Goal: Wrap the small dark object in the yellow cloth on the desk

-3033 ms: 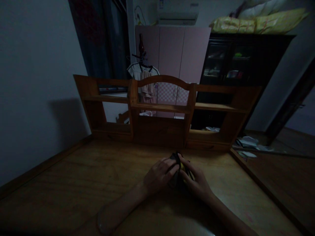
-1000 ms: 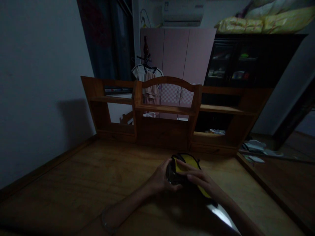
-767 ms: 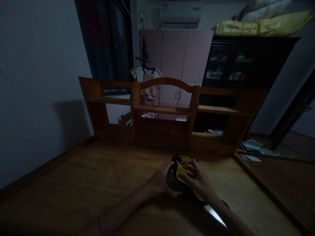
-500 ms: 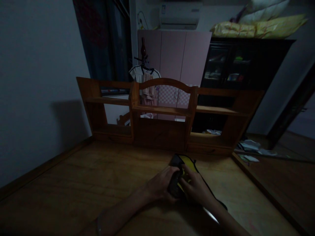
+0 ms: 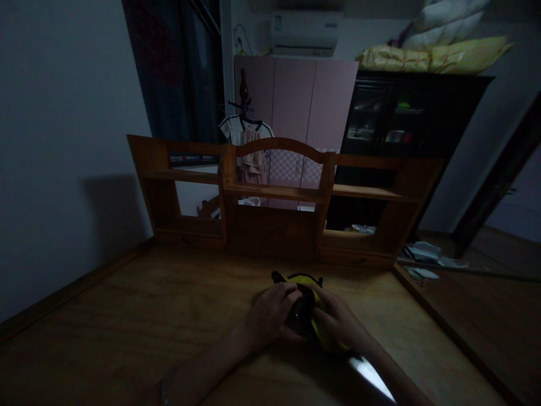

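A soft pouch (image 5: 327,340), yellow with black edging, is bunched up on the wooden desk top. Its dark, shiny part (image 5: 301,316) faces up between my hands; I cannot tell whether that is its see-through side or something inside. My left hand (image 5: 270,310) is curled around the dark left side, thumb low and fingers over the top. From the right, my right hand (image 5: 338,318) grips the yellow side, its fingertips partly hidden in the folds. A small black tab sticks up at the pouch's far edge. The dim light blurs finer detail.
A wooden shelf unit (image 5: 274,194) rises along the back of the desk top (image 5: 169,316). On the left is a wall (image 5: 71,169). A bright patch of light falls beside my right forearm. Beyond stand a pink wardrobe (image 5: 291,101) and a dark cabinet (image 5: 422,113).
The pouch has gone from lying fairly flat, its long black edge stretched to the right, to being bunched between my hands. My left hand has shifted slightly left. The view has tilted a little.
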Motion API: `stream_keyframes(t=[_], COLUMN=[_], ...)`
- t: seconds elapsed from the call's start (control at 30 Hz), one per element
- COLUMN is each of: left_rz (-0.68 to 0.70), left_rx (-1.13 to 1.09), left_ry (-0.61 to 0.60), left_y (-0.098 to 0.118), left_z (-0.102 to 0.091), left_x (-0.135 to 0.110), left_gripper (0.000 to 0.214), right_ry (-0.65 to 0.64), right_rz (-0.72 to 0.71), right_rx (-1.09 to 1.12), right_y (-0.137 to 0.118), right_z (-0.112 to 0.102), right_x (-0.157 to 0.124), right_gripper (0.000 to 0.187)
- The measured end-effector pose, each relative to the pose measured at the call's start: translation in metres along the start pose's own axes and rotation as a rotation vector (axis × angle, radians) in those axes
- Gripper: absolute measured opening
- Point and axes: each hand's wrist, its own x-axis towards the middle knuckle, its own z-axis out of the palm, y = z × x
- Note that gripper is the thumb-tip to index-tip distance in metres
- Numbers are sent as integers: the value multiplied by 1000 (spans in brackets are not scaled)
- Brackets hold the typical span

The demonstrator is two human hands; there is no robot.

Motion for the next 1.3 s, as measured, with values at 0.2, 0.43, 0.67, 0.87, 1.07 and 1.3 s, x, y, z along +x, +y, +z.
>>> stream_keyframes(t=[0.2, 0.43, 0.67, 0.87, 1.07, 1.3], left_rz=[-115, -110, -139, -36, -16, -85], left_rx=[-90, -79, -28, 23, 57, -13], left_ry=[-40, -95, -88, -85, -92, -86], left_y=[7, 16, 21, 16, 6, 3], left_z=[-7, -10, -10, -6, -4, -9], left_x=[8, 12, 13, 12, 6, 1], left_gripper=[84, 92, 87, 87, 86, 97], right_ry=[145, 259, 260, 204, 102, 28], right_rz=[89, 28, 19, 17, 41, 229], right_rx=[185, 68, -13, 80, 272, 581], right_y=[16, 9, 3, 4, 7, 7], right_z=[8, 23, 24, 27, 29, 20], right_x=[6, 2, 1, 2, 4, 3], right_gripper=[45, 32, 27, 31, 33, 45])
